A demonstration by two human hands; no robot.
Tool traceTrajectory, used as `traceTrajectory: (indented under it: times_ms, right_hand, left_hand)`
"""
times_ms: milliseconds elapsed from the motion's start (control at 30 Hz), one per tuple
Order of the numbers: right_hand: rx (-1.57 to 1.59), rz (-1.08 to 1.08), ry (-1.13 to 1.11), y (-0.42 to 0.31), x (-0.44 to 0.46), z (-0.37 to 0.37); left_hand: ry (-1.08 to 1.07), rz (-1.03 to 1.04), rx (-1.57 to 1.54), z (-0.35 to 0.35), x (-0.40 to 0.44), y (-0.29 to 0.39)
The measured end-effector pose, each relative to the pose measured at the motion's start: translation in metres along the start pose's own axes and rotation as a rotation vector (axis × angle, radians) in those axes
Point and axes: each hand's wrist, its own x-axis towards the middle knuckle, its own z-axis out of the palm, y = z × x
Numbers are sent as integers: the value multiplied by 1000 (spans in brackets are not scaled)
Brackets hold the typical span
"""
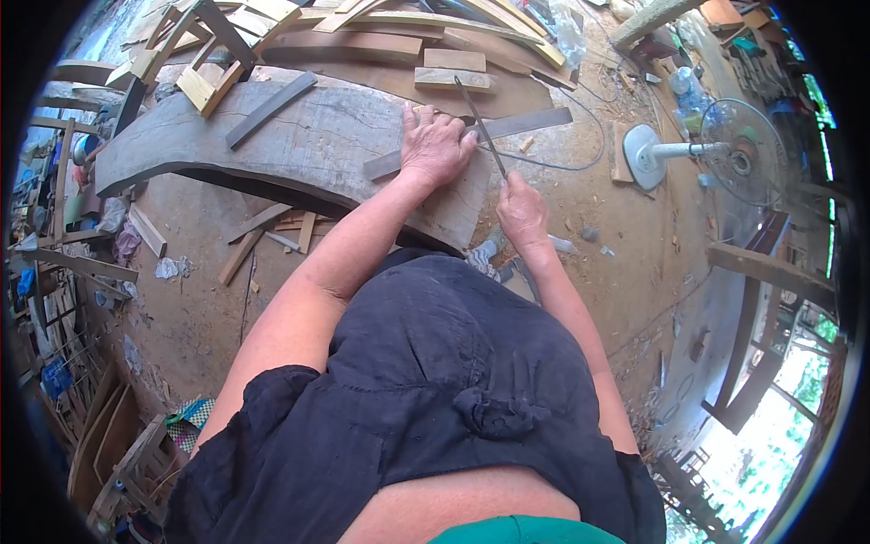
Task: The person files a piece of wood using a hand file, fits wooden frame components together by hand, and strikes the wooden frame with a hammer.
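Note:
My left hand (435,145) presses down on a long flat wooden strip (535,121), its fingers curled over a small piece of wood near the end of the grey wooden bench (335,122). The strip lies across the bench and juts out past its right edge. In my right hand (523,213) is the lower end of a long thin dark tool (481,124), perhaps a file or a saw. It slants up and to the left, across the strip, just right of my left hand. A second strip (272,110) lies on the bench at the left.
Stacked wood pieces (453,72) lie beyond the bench. A standing fan (648,156) lies at the right, near plastic bottles (686,89). A dark cable (600,136) loops right of the strip. Offcuts (240,258) lie on the floor below the bench.

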Motion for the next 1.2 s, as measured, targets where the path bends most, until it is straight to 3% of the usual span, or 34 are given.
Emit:
traceTrajectory:
  times_ms: [333,500,567,933,1200]
  right_hand:
    - [-20,61,-84,-4,-14,-7]
    - [-4,26,-39,-14,20,4]
    - [9,30,-37,-13,21,7]
    - [53,60,-33,-13,-1,3]
    - [18,146,-142,-23,12,-12]
  left_hand:
    - [-23,-42,-48,3,4,0]
    - [-61,13,-31,4,3,-2]
    - [15,31,-25,7,3,-1]
    - [-46,15,18,-1,4,2]
    - [-41,55,6,8,7,-1]
